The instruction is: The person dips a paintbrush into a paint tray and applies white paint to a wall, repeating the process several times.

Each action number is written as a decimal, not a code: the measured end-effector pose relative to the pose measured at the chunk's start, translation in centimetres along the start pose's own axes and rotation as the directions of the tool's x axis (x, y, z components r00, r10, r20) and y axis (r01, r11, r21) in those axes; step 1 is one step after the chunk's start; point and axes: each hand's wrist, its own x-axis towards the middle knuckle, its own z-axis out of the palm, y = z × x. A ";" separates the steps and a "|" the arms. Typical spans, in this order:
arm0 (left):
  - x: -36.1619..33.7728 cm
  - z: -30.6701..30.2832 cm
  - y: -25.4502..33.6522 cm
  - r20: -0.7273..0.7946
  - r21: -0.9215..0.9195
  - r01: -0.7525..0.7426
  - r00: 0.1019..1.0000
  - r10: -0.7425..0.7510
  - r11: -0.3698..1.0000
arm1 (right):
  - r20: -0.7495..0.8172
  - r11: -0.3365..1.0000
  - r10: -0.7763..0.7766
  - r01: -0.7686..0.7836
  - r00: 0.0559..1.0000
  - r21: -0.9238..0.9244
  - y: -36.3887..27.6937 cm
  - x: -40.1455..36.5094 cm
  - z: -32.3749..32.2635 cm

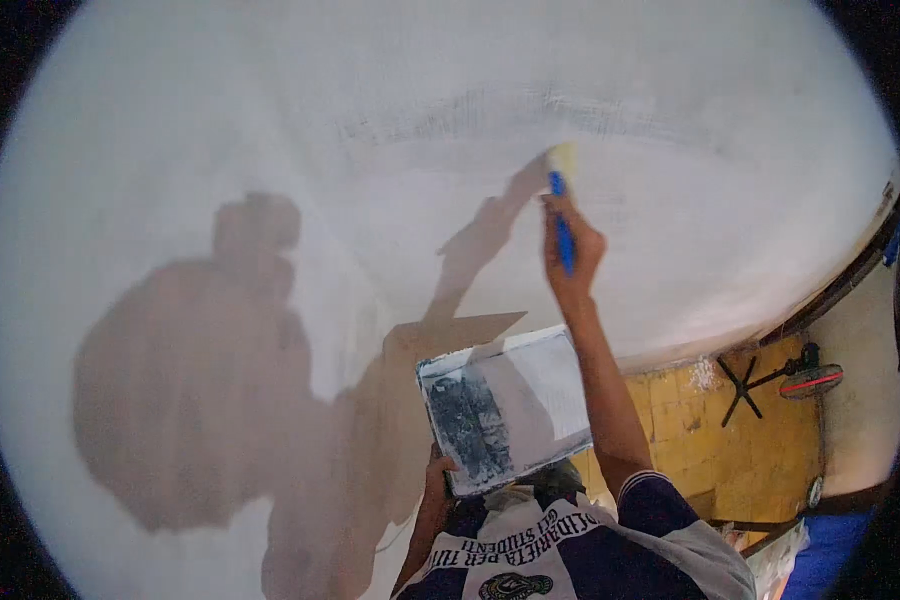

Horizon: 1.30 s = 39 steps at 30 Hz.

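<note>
1. Pale wall point(420, 200) fills most of our view, with a band of grey, scratchy streaks point(490, 115) running across its upper part. Our large shadow point(185, 390) falls on its left side, and the shadow of an arm reaches up to the brush.
2. We hold the brush point(565, 240) in our right hand point(575, 265), fingers closed around its blue handle, which points up toward the streaks. Its pale yellow bristles point(563, 158) meet the wall just below the streaked band.
3. Our left hand point(438, 475) grips the tray point(555, 380) by its lower left edge. We see the thumb over the rim; the other fingers are mostly hidden, so we cannot tell how they lie.
4. We have the tray tilted in front of our chest, below the brush and well apart from it. Its inside is white on the right and blotched dark grey on the left, with white smears along the rim.
5. We wear a dark and white shirt point(660, 515) with printed letters. Its right sleeve ends in 2 thin pale stripes.
6. Yellowish floor point(670, 425) shows at the lower right. On it we see a black stand point(740, 390) with spread legs, beside a dark round object point(812, 382) crossed by 1 red line. Blue cloth point(835, 555) lies near the bottom right corner.
</note>
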 end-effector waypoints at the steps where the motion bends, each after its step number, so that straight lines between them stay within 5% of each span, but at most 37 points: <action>1: -0.9 1.7 1.3 -0.023 -0.061 0.072 0.997 -0.073 0.996 | 0.051 0.996 0.028 -0.032 0.998 0.084 -1.4 -0.4 1.5; 4: -3.0 4.5 3.4 -0.049 -0.086 0.109 0.992 -0.114 0.990 | 0.335 0.950 0.054 -0.152 0.941 0.272 -3.8 -1.2 2.2; 8: -1.7 1.8 1.3 -0.010 0.018 0.056 0.998 -0.056 0.998 | 0.451 0.859 0.196 -0.374 0.871 0.348 -1.5 -1.6 0.9; 12: -0.2 -0.9 -1.1 -0.013 0.105 0.000 1.000 0.002 0.994 | 0.149 0.816 0.376 -0.403 0.915 0.414 1.9 0.2 -2.8; 16: -2.0 1.2 1.0 0.016 0.043 -0.011 1.000 0.011 0.999 | -0.081 0.940 0.211 -0.180 0.974 0.291 4.2 -1.4 -5.1; 19: -1.6 0.4 0.2 -0.050 0.119 0.036 0.998 -0.030 0.992 | -0.090 0.961 0.226 -0.207 0.970 0.183 2.6 -2.0 -6.3; 23: -3.0 3.1 2.9 -0.108 0.041 0.128 0.986 -0.123 0.991 | 0.357 0.924 0.306 -0.365 0.882 0.111 -1.7 -6.1 -7.2; 27: -2.6 3.3 3.6 -0.034 -0.013 0.137 0.990 -0.138 0.990 | 0.813 0.938 0.136 -0.337 0.567 0.078 -4.6 -12.1 -7.4; 31: -3.3 5.1 5.3 0.094 -0.096 0.108 0.991 -0.099 0.990 | 0.949 0.931 0.125 -0.366 0.289 -0.011 -6.3 -14.8 -6.8; 34: -2.3 3.4 3.9 -0.018 -0.073 0.217 0.976 -0.219 0.973 | 0.922 0.944 0.017 -0.311 0.386 0.113 -5.6 -16.8 -5.9; 37: -1.0 1.6 2.8 0.025 0.054 0.231 0.972 -0.232 0.972 | 0.943 0.970 -0.009 -0.226 0.333 0.090 -5.6 -17.8 -5.1; 39: -2.3 3.5 4.7 0.066 -0.026 0.200 0.978 -0.198 0.979 | 0.955 0.986 -0.061 -0.134 0.292 0.103 -6.0 -18.2 -4.5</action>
